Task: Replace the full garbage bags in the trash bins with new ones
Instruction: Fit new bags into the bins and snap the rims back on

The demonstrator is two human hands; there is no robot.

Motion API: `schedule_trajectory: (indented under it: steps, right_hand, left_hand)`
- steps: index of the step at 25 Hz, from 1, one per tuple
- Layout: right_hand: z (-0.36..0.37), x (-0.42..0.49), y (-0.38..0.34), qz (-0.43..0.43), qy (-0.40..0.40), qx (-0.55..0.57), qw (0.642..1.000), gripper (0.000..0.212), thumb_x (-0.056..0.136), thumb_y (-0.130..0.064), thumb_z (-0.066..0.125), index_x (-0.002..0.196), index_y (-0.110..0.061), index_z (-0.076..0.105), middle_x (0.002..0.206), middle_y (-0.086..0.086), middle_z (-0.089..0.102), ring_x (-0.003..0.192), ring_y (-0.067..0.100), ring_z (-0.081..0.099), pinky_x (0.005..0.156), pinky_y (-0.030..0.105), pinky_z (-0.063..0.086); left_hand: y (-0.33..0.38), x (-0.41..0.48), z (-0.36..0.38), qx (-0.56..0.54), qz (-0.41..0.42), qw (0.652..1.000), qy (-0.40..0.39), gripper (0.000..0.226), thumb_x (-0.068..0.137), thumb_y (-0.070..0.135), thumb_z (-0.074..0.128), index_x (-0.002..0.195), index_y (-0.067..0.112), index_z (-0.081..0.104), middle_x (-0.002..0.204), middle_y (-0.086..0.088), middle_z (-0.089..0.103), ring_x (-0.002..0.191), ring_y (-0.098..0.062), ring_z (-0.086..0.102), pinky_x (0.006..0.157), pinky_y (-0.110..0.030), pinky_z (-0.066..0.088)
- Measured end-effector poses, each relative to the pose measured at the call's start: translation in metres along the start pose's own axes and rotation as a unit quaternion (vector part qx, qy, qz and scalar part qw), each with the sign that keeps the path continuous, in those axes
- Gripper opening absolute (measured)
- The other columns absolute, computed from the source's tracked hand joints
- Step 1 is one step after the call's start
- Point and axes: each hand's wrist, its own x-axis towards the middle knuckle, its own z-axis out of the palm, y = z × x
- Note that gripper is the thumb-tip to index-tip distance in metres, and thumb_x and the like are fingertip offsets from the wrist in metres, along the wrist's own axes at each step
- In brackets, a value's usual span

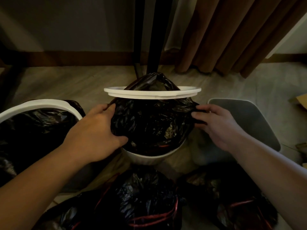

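A white round trash bin (pixel 146 159) stands in the middle of the floor, lined with a black garbage bag (pixel 152 123). A white plastic ring (pixel 152 93) sits raised over the top of the bag, and bag plastic pokes up through it. My left hand (pixel 98 130) grips the bag's left edge, thumb pressed into the plastic. My right hand (pixel 217 125) pinches the bag's right edge. A second white bin (pixel 41 105) with a black bag in it stands at the left.
Tied black bags with red drawstrings (pixel 146 205) lie on the floor close to me, another at lower right (pixel 232 201). A grey bin lid (pixel 249 120) lies at the right. Black furniture legs (pixel 153 35), a brown curtain (pixel 232 34) and a cardboard piece (pixel 300 102) lie beyond.
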Motion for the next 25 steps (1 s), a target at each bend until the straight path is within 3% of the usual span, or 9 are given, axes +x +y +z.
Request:
schedule_trajectory:
  steps: [2, 4, 7, 10, 12, 15, 20, 23, 25]
  right_hand:
    - [-0.003, -0.003, 0.005, 0.013, -0.029, -0.055, 0.998, 0.052, 0.071, 0.005, 0.087, 0.115, -0.019, 0.074, 0.112, 0.007, 0.078, 0.103, 0.025, 0.077, 0.082, 0.036, 0.064]
    - [-0.002, -0.003, 0.008, -0.001, -0.003, -0.127, 0.992, 0.051, 0.068, 0.008, 0.087, 0.104, -0.027, 0.079, 0.114, 0.006, 0.076, 0.103, 0.023, 0.077, 0.086, 0.039, 0.064]
    - [-0.002, -0.001, 0.009, -0.05, 0.056, -0.158, 0.985, 0.03, 0.072, -0.001, 0.089, 0.085, -0.025, 0.08, 0.097, 0.008, 0.079, 0.087, 0.021, 0.078, 0.072, 0.035, 0.063]
    - [-0.012, -0.002, 0.01, -0.057, 0.005, -0.216, 0.975, 0.015, 0.075, -0.027, 0.092, 0.086, -0.026, 0.082, 0.088, 0.0, 0.08, 0.082, 0.014, 0.078, 0.068, 0.026, 0.059]
    - [-0.02, -0.006, 0.01, -0.035, -0.061, -0.266, 0.961, 0.028, 0.071, -0.041, 0.093, 0.094, -0.03, 0.082, 0.093, -0.007, 0.079, 0.089, 0.01, 0.077, 0.071, 0.025, 0.06]
    - [-0.027, -0.009, 0.009, -0.005, -0.111, -0.272, 0.956, 0.042, 0.059, -0.041, 0.094, 0.099, -0.033, 0.081, 0.095, 0.0, 0.079, 0.089, 0.022, 0.079, 0.075, 0.034, 0.063]
    - [-0.028, -0.015, 0.007, 0.008, -0.191, -0.239, 0.952, 0.042, 0.064, -0.012, 0.094, 0.099, -0.028, 0.08, 0.092, 0.017, 0.078, 0.081, 0.03, 0.078, 0.072, 0.031, 0.062]
    - [-0.022, -0.018, 0.015, -0.011, -0.205, -0.329, 0.922, 0.032, 0.072, -0.004, 0.092, 0.087, -0.027, 0.076, 0.079, 0.006, 0.076, 0.072, 0.019, 0.072, 0.07, 0.028, 0.056]
    - [-0.015, -0.017, 0.022, -0.017, -0.195, -0.387, 0.901, 0.029, 0.074, -0.008, 0.092, 0.081, -0.027, 0.072, 0.073, 0.002, 0.071, 0.068, 0.023, 0.066, 0.068, 0.034, 0.054]
  left_hand:
    - [-0.004, -0.003, 0.003, -0.046, -0.015, 0.999, -0.01, 0.107, 0.071, 0.044, 0.086, 0.161, 0.03, 0.031, 0.15, 0.01, 0.041, 0.136, -0.01, 0.037, 0.101, -0.022, 0.032]
    - [-0.007, -0.004, 0.004, -0.088, -0.036, 0.995, -0.012, 0.106, 0.074, 0.028, 0.087, 0.163, 0.028, 0.03, 0.156, 0.005, 0.038, 0.143, -0.011, 0.032, 0.109, -0.019, 0.025]
    - [-0.009, -0.005, 0.006, -0.09, -0.037, 0.995, 0.024, 0.072, 0.081, 0.019, 0.082, 0.146, 0.036, 0.058, 0.152, -0.006, 0.046, 0.146, -0.017, 0.033, 0.112, -0.021, 0.025]
    - [-0.007, -0.012, 0.01, -0.022, -0.027, 0.998, 0.05, 0.046, 0.086, 0.025, 0.079, 0.132, 0.028, 0.072, 0.149, -0.013, 0.05, 0.144, -0.023, 0.04, 0.114, -0.025, 0.029]
    - [-0.006, -0.016, 0.012, -0.017, -0.025, 0.999, 0.031, 0.06, 0.085, 0.036, 0.08, 0.141, 0.022, 0.065, 0.148, -0.01, 0.053, 0.142, -0.021, 0.043, 0.113, -0.028, 0.033]
    - [-0.004, -0.022, 0.016, -0.06, -0.055, 0.997, -0.007, 0.093, 0.073, 0.053, 0.086, 0.153, 0.021, 0.052, 0.15, -0.001, 0.051, 0.141, -0.014, 0.044, 0.112, -0.023, 0.034]
    - [-0.009, -0.028, 0.029, -0.138, -0.082, 0.987, -0.006, 0.102, 0.067, 0.032, 0.091, 0.157, 0.023, 0.044, 0.15, 0.011, 0.036, 0.138, -0.013, 0.045, 0.112, -0.02, 0.033]
    - [-0.014, -0.039, 0.046, -0.128, -0.079, 0.988, 0.019, 0.102, 0.072, 0.023, 0.089, 0.16, 0.022, 0.038, 0.154, 0.007, 0.033, 0.139, -0.007, 0.037, 0.106, -0.001, 0.019]
    - [-0.015, -0.047, 0.058, -0.122, -0.076, 0.989, 0.034, 0.101, 0.076, 0.018, 0.086, 0.162, 0.024, 0.033, 0.156, 0.004, 0.031, 0.14, -0.011, 0.037, 0.109, -0.001, 0.017]
